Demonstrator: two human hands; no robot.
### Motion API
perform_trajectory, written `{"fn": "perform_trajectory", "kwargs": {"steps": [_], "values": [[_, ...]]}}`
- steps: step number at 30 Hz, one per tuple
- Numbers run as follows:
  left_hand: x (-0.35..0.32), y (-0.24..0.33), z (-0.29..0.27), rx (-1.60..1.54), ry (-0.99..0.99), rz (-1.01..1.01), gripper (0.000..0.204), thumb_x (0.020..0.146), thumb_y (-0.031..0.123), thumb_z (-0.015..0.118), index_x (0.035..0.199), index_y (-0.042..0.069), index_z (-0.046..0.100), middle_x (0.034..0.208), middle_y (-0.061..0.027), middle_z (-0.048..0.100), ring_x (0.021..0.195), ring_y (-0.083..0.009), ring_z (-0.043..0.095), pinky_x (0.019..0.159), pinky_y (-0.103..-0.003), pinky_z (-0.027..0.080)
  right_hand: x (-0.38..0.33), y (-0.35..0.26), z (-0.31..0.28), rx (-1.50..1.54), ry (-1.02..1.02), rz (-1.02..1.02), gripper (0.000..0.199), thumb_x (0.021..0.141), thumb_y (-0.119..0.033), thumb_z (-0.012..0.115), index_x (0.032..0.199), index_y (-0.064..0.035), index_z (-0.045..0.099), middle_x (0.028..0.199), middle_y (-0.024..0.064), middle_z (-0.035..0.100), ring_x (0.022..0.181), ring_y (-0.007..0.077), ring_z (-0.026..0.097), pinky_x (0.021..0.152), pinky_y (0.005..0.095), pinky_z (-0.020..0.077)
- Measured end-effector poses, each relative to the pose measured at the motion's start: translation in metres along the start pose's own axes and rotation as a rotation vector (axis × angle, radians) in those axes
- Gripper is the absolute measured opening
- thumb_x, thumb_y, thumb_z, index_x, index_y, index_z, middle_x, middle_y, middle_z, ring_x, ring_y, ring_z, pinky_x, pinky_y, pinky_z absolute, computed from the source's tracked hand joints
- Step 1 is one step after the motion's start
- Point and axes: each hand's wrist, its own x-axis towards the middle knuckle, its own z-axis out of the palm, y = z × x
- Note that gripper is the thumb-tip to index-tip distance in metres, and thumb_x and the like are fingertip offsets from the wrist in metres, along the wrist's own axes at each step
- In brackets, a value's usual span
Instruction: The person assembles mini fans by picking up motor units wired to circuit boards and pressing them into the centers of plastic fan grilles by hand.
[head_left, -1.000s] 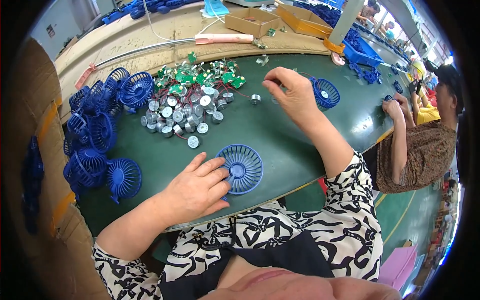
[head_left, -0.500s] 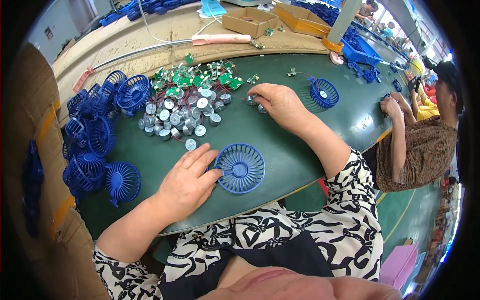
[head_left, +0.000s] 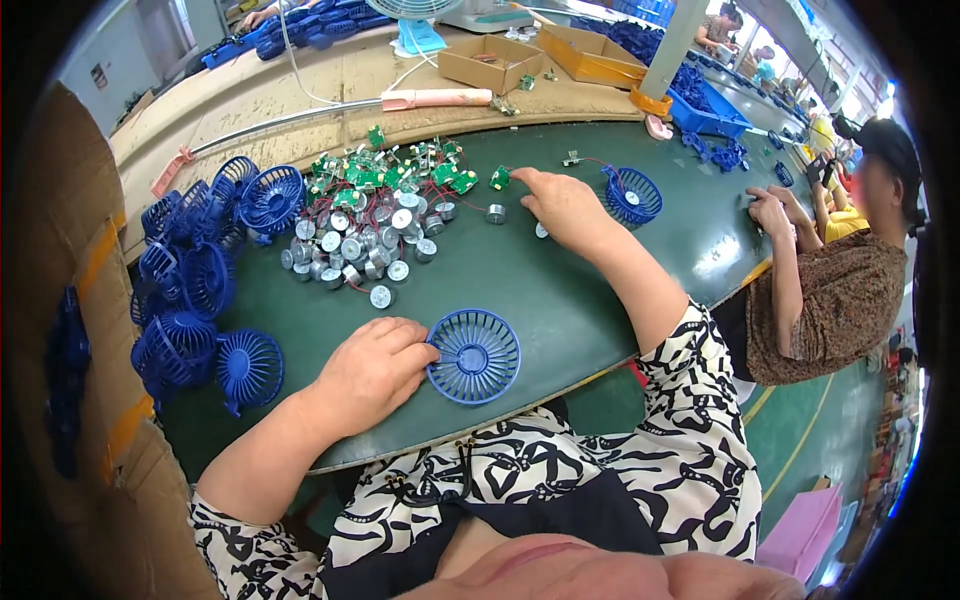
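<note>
My left hand (head_left: 375, 368) is closed, its fingertips pinching the left edge of a round blue fan grille (head_left: 473, 357) that lies on the green table. Farther right, my right hand (head_left: 566, 207) is bent over the tabletop. Its index fingertip meets the right edge of a small green circuit board (head_left: 500, 178); part of that grip is hidden. A silver motor (head_left: 495, 213) rests just left of the hand, and another motor (head_left: 541, 230) peeks out below its fingers. Beyond is a blue grille with a motor in it (head_left: 632, 196), wired to a small board (head_left: 571, 158).
A heap of motors (head_left: 385, 235) and green boards (head_left: 360, 175) covers the table's middle left. Blue grilles (head_left: 205, 275) are piled at the left. Cardboard boxes (head_left: 490, 66) and a blue bin (head_left: 708, 118) stand at the back. A co-worker (head_left: 825, 290) works at the right.
My right hand has shifted slightly right, and the motor beneath it went right too. The board by its fingertips now shows its green face. My left fingers have drawn together at the grille's edge.
</note>
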Motion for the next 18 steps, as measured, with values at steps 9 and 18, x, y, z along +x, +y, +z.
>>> {"fn": "perform_trajectory", "kwargs": {"steps": [9,18], "values": [[-0.001,0.0,-0.002,-0.022,-0.023,-0.038,0.024,0.077,0.007,0.071,0.1,0.005,0.064,0.105,-0.0113,0.063,0.103,-0.0294,0.061,0.089,-0.041,0.05,-0.028,-0.011,-0.034,-0.054,0.199,0.141,0.025,0.088,-0.028,0.067,0.099,-0.0051,0.065,0.094,0.0145,0.067,0.087,0.0343,0.066,0.075,0.0441,0.0524],[0.001,0.0,-0.004,-0.043,-0.016,-0.033,0.027,0.074,0.005,0.072,0.1,0.005,0.064,0.105,-0.0116,0.063,0.101,-0.0299,0.062,0.088,-0.042,0.051,-0.041,-0.011,-0.029,-0.139,-0.01,0.081,0.031,0.085,-0.032,0.07,0.09,-0.0016,0.065,0.086,0.0176,0.068,0.085,0.0365,0.067,0.074,0.0458,0.0521]]}}
